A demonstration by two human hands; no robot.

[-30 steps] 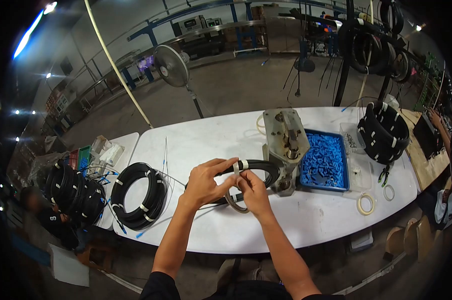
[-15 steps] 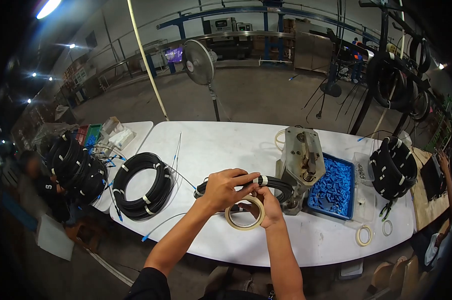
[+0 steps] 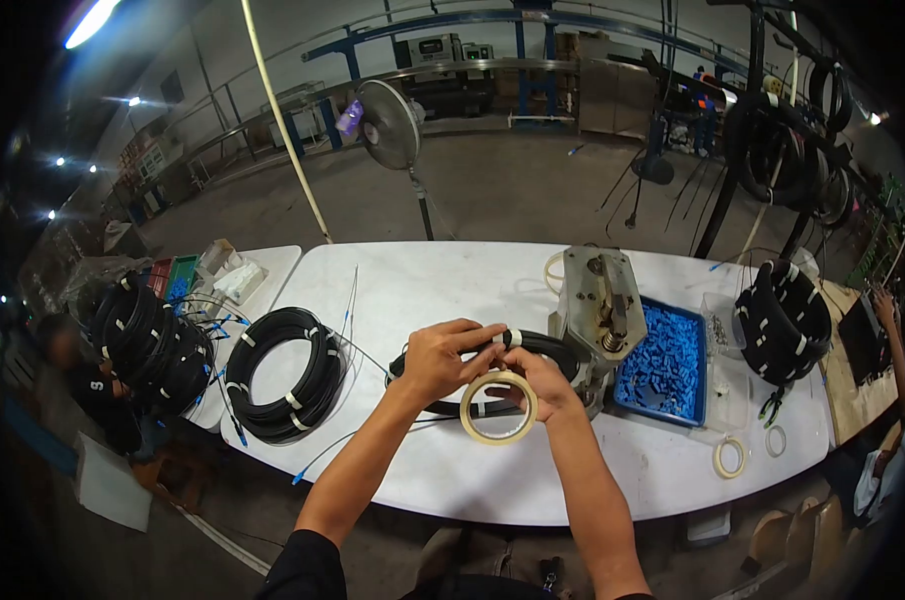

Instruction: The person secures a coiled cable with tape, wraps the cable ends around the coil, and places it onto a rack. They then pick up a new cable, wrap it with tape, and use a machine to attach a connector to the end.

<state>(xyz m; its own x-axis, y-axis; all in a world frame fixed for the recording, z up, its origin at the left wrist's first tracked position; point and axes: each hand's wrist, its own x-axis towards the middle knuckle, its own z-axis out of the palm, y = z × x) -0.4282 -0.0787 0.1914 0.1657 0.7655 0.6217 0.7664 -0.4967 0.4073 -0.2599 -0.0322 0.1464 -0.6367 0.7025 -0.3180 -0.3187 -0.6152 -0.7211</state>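
A coil of black cable lies on the table in front of me, with white tape bands around it. My left hand is closed at the coil's near-left part, its fingers pressed over the cable. A roll of cream masking tape hangs from my right hand, which is closed around the roll's upper right side, close to the coil. The fingertips of both hands meet at the cable, so the exact grip there is partly hidden. A metal hand press stands just right of the coil.
Left on the white table lies another taped cable coil; more coils are piled beyond it. At right are a blue tray of blue connectors, a tape roll and a standing coil. People sit at both sides.
The tape roll and my right hand have moved slightly right and up, and the roll faces me more fully. My left hand stays on the coil. The whole view has shifted a little.
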